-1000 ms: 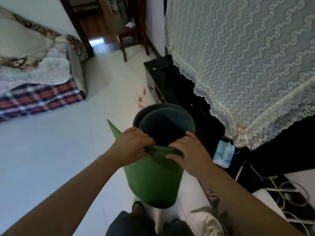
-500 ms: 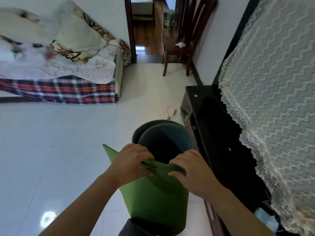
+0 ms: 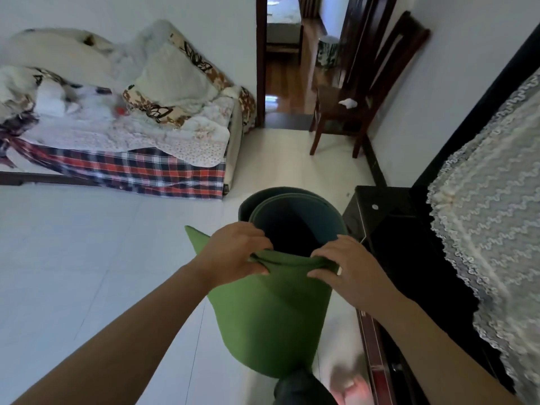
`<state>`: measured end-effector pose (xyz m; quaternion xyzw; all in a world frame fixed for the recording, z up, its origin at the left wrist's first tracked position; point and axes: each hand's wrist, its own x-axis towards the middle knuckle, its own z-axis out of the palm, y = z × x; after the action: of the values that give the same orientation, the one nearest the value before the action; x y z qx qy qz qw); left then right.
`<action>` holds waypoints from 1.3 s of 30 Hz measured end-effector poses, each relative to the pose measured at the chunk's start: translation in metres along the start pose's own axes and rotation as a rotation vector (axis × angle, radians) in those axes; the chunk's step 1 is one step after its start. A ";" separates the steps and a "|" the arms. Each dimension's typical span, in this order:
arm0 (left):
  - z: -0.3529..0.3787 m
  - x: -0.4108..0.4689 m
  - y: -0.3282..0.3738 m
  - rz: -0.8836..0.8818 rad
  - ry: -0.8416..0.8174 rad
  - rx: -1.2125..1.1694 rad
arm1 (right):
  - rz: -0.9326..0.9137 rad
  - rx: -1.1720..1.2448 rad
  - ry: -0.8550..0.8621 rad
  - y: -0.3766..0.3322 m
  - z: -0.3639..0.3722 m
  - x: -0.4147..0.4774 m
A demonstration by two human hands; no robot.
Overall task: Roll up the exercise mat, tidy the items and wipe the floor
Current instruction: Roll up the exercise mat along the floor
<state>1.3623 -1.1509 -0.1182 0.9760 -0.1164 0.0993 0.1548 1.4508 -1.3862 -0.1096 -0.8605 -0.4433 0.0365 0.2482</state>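
Floor (image 3: 87, 258), pale tile, fills most of your view. Bed (image 3: 131, 135) with plaid sheet and heaped bedding sits far left. Lace cloth (image 3: 491, 214) hangs at right, black cabinet (image 3: 394, 229) beside it. Wooden chair (image 3: 350, 97) stands by the doorway. Green mat (image 3: 271, 317), loosely rolled, is upright in front of you, just beside the cabinet, open end up. Your left hand (image 3: 233, 252) grasps the near rim, fingers curled over the edge; your right hand (image 3: 347, 267) grasps the rim the same way.
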 end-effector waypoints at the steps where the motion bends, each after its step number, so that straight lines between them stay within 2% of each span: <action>1: -0.001 0.018 -0.008 0.012 0.015 0.003 | 0.007 0.012 0.002 0.010 -0.003 0.016; 7: -0.002 0.140 -0.069 0.077 0.064 0.073 | 0.016 0.080 0.071 0.078 -0.007 0.135; 12: -0.021 0.226 -0.140 -0.011 0.056 0.105 | -0.039 0.130 0.119 0.125 -0.025 0.252; 18: -0.029 0.289 -0.216 -0.139 0.173 0.114 | -0.171 0.062 0.149 0.159 -0.034 0.368; 23: -0.019 0.358 -0.292 -0.170 0.235 0.087 | -0.158 0.002 0.122 0.198 -0.033 0.466; 31: -0.009 0.518 -0.421 -0.016 0.214 0.061 | 0.035 -0.063 0.140 0.273 -0.054 0.607; 39: 0.006 0.652 -0.484 0.216 0.094 0.042 | 0.195 -0.041 0.192 0.342 -0.071 0.676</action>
<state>2.1100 -0.8333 -0.1094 0.9551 -0.2114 0.1637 0.1281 2.1346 -1.0518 -0.0982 -0.9040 -0.3323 -0.0311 0.2672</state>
